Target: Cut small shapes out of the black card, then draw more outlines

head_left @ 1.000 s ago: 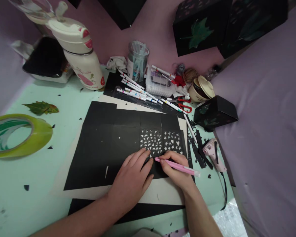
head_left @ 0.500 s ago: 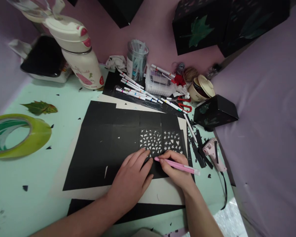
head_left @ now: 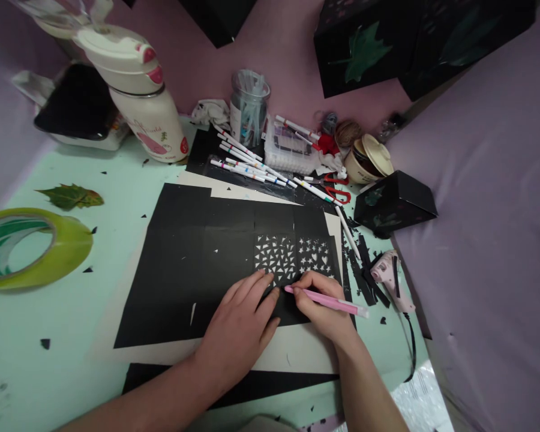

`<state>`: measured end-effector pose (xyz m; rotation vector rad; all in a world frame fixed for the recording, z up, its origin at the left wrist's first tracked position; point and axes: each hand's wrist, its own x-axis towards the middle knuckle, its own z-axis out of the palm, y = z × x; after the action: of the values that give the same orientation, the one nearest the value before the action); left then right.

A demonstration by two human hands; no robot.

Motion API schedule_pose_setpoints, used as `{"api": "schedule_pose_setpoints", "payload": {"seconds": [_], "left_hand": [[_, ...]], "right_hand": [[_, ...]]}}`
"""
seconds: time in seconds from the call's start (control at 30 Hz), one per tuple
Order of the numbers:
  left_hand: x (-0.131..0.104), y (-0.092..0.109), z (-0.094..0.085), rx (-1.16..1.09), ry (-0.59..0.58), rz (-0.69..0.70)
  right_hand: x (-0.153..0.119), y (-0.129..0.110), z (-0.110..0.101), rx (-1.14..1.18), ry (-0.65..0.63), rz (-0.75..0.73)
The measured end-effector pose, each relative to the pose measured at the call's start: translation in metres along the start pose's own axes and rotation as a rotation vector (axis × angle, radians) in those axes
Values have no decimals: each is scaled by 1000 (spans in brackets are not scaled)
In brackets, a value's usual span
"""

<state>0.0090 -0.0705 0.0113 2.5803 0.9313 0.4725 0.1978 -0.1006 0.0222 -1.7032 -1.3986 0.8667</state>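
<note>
A large sheet of black paper [head_left: 180, 264] lies over white paper [head_left: 297, 348] in front of me. Small triangles are cut through one panel of it, and stars and hearts through the panel to the right. My left hand [head_left: 240, 318] rests flat on the black sheet with its fingers stretched out, just below the triangles. Pinched in my right hand [head_left: 324, 306] is a slim pink pen-shaped tool [head_left: 328, 301]. Its tip meets the sheet beside my left fingertips, below the cut-outs; whether it has a blade I cannot tell.
Green tape roll [head_left: 72, 249] and a leaf [head_left: 69, 196] lie left, a white bottle [head_left: 146, 114] behind. Markers [head_left: 252, 162], red-handled scissors [head_left: 337, 191] and a clear jar [head_left: 249, 111] stand at the back. A black box [head_left: 396, 203] and pink glue gun [head_left: 391, 279] are right.
My right hand and the pink tool have shifted very slightly to the right. My left hand and the black sheet stay in place.
</note>
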Motion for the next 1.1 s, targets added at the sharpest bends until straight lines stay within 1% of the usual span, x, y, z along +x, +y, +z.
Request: {"api": "schedule_pose_setpoints", "payload": {"seconds": [0.33, 0.67, 0.77, 0.93, 1.1], "left_hand": [[0, 0, -1, -1, -1, -1], [-1, 0, 0, -3, -5, -7], [-1, 0, 0, -1, 0, -6], [0, 1, -1, 5, -2, -8], [-1, 1, -1, 5, -4, -11]], "right_hand": [[-1, 5, -1, 11, 10, -43], [-1, 7, -2, 23, 22, -39], [-2, 6, -1, 38, 23, -41], [-2, 1, -1, 20, -12, -35], [-2, 0, 0, -7, -10, -34]]}}
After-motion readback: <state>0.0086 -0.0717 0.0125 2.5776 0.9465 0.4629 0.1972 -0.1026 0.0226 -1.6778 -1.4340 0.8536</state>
